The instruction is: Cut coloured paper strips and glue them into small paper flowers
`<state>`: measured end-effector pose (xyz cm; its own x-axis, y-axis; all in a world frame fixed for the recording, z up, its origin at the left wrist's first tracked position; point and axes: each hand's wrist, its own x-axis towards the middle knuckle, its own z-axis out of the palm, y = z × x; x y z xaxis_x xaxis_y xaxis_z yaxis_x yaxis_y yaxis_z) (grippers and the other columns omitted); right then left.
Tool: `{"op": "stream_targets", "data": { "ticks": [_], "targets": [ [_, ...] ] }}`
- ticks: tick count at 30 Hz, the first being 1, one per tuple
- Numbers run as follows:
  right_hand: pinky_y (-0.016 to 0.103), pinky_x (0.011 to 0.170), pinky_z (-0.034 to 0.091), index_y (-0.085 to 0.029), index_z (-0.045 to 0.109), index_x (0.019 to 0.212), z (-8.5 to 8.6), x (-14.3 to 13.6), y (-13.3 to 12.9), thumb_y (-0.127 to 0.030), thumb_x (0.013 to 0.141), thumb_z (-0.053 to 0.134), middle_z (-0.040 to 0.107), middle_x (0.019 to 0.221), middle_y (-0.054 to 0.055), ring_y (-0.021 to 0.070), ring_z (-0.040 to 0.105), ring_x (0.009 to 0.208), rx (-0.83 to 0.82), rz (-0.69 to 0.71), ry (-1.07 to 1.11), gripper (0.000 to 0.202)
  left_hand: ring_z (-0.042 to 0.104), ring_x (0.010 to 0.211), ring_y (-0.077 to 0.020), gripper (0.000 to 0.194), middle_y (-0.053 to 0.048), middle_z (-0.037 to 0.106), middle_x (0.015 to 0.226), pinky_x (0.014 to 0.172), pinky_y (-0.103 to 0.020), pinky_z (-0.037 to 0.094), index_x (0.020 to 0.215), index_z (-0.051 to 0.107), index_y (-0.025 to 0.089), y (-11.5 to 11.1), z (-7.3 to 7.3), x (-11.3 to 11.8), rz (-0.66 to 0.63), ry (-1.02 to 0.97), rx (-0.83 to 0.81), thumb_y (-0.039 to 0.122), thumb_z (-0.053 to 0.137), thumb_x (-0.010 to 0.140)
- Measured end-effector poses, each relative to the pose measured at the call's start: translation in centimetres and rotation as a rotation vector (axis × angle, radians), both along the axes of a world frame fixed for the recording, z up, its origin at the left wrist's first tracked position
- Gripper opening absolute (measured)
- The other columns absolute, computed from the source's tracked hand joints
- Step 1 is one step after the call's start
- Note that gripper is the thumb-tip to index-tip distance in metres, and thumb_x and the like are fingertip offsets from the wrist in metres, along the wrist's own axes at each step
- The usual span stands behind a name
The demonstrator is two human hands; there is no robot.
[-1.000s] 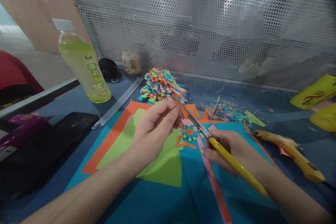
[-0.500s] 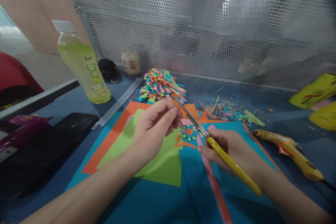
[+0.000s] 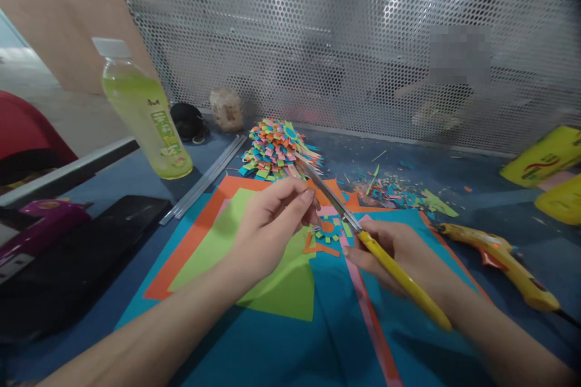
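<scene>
My right hand (image 3: 399, 254) grips a pair of scissors (image 3: 385, 263) with yellow handles, the metal blades pointing up and left. Close by the blades, my left hand (image 3: 276, 224) is closed in a pinch, thumb against fingers; whatever lies between them is too hidden to name. Under the blades, a small flower-like paper ring (image 3: 327, 230) with an orange centre and blue and green tabs lies on blue paper (image 3: 281, 351). An orange paper scrap (image 3: 324, 249) sits beside it. Green paper (image 3: 281, 290) and an orange sheet (image 3: 157, 281) spread beneath my left arm.
Behind my hands rises a pile of fringed paper pieces (image 3: 275, 151), with paper scraps (image 3: 403, 193) to its right. A yellow glue gun (image 3: 503, 260) lies at right. Clear glue sticks (image 3: 206, 181), a drink bottle (image 3: 145, 115) and a black phone-like slab (image 3: 91, 266) are left.
My left hand has shifted slightly right and down, toward the blades. The orange bit seen at its fingertips earlier no longer shows clearly. The scissors have barely moved.
</scene>
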<state>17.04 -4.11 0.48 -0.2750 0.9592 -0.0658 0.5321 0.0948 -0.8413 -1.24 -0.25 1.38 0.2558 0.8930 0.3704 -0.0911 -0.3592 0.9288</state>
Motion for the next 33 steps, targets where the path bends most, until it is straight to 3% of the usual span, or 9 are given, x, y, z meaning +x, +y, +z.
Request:
{"op": "stream_targets", "data": {
  "ticks": [4, 9, 12, 15, 19, 22, 24, 27, 33],
  "targets": [
    [0.022, 0.037, 0.024, -0.021, 0.038, 0.06, 0.8, 1.4, 1.3, -0.055, 0.074, 0.053, 0.028, 0.041, -0.008, 0.0074, 0.029, 0.033, -0.043, -0.22, -0.085, 0.039, 0.053, 0.057, -0.0092, 0.02, 0.002, 0.056, 0.059, 0.051, -0.021, 0.037, 0.066, 0.053, 0.018, 0.4, -0.1, -0.3, 0.034, 0.25, 0.059, 0.024, 0.045, 0.083],
    [0.026, 0.046, 0.027, -0.021, 0.041, 0.054, 0.5, 5.1, 4.1, -0.051, 0.07, 0.057, 0.04, 0.045, -0.002, 0.0133, 0.041, 0.045, 0.213, -0.497, -0.494, 0.038, 0.048, 0.053, -0.0122, 0.021, 0.001, 0.054, 0.056, 0.049, -0.023, 0.029, 0.06, 0.05, 0.019, 1.0, -0.5, -0.6, 0.051, 0.885, 0.168, 0.022, 0.04, 0.078],
    [0.027, 0.049, 0.03, -0.02, 0.047, 0.056, 0.1, 5.8, 4.8, -0.047, 0.074, 0.05, 0.052, 0.053, 0.004, 0.0166, 0.046, 0.051, 0.265, -0.526, -0.691, 0.033, 0.044, 0.049, -0.0133, 0.022, 0.0, 0.05, 0.052, 0.046, -0.025, 0.022, 0.053, 0.044, 0.019, 1.5, -0.8, -1.0, 0.174, 1.159, 0.214, 0.024, 0.041, 0.074],
    [0.027, 0.05, 0.033, -0.019, 0.052, 0.059, -0.3, 5.3, 4.8, -0.046, 0.075, 0.048, 0.058, 0.057, 0.006, 0.0179, 0.052, 0.054, 0.226, -0.479, -0.689, 0.031, 0.049, 0.053, -0.0166, 0.025, -0.004, 0.052, 0.054, 0.046, -0.026, 0.021, 0.049, 0.043, 0.019, 2.1, -1.0, -1.4, 0.222, 1.346, 0.15, 0.026, 0.041, 0.073],
    [0.025, 0.05, 0.034, -0.018, 0.056, 0.063, -0.6, 4.4, 4.7, -0.047, 0.072, 0.052, 0.062, 0.062, 0.008, 0.0199, 0.057, 0.058, 0.202, -0.458, -0.715, 0.03, 0.055, 0.06, -0.0194, 0.017, -0.006, 0.058, 0.061, 0.048, -0.025, 0.026, 0.056, 0.049, 0.018, 2.6, -1.2, -1.5, 0.244, 1.383, 0.107, 0.023, 0.042, 0.071],
    [0.025, 0.051, 0.034, -0.017, 0.058, 0.065, -0.7, 4.3, 4.8, -0.045, 0.073, 0.05, 0.064, 0.066, 0.009, 0.0205, 0.058, 0.061, 0.215, -0.446, -0.737, 0.031, 0.058, 0.067, -0.018, 0.014, -0.004, 0.063, 0.074, 0.053, -0.025, 0.036, 0.08, 0.055, 0.018, 2.7, -1.3, -1.3, 0.221, 1.318, 0.13, 0.022, 0.043, 0.074],
    [0.025, 0.052, 0.034, -0.017, 0.059, 0.066, -0.6, 4.4, 4.8, -0.043, 0.075, 0.048, 0.065, 0.066, 0.01, 0.0207, 0.059, 0.062, 0.222, -0.442, -0.749, 0.03, 0.059, 0.083, -0.0189, 0.027, -0.006, 0.065, 0.091, 0.066, -0.027, 0.042, 0.101, 0.052, 0.016, 2.8, -1.7, -1.2, 0.208, 1.245, 0.25, 0.019, 0.043, 0.075],
    [0.026, 0.052, 0.034, -0.016, 0.061, 0.067, -0.5, 4.5, 4.8, -0.043, 0.075, 0.048, 0.065, 0.067, 0.011, 0.0212, 0.059, 0.062, 0.218, -0.442, -0.759, 0.031, 0.049, 0.111, -0.0235, 0.047, -0.011, 0.06, 0.115, 0.088, -0.036, 0.038, 0.124, 0.04, 0.013, 3.6, -2.4, -1.2, 0.215, 1.254, 0.492, 0.013, 0.044, 0.077],
    [0.026, 0.053, 0.034, -0.015, 0.061, 0.069, -0.3, 4.4, 4.7, -0.041, 0.076, 0.05, 0.066, 0.07, 0.012, 0.0222, 0.06, 0.065, 0.201, -0.422, -0.759, 0.029, 0.056, 0.097, -0.0227, 0.057, -0.01, 0.064, 0.105, 0.085, -0.037, 0.035, 0.138, 0.026, 0.017, 5.2, -3.3, -1.1, 0.181, 1.486, 0.793, 0.008, 0.039, 0.083]
  ]
}}
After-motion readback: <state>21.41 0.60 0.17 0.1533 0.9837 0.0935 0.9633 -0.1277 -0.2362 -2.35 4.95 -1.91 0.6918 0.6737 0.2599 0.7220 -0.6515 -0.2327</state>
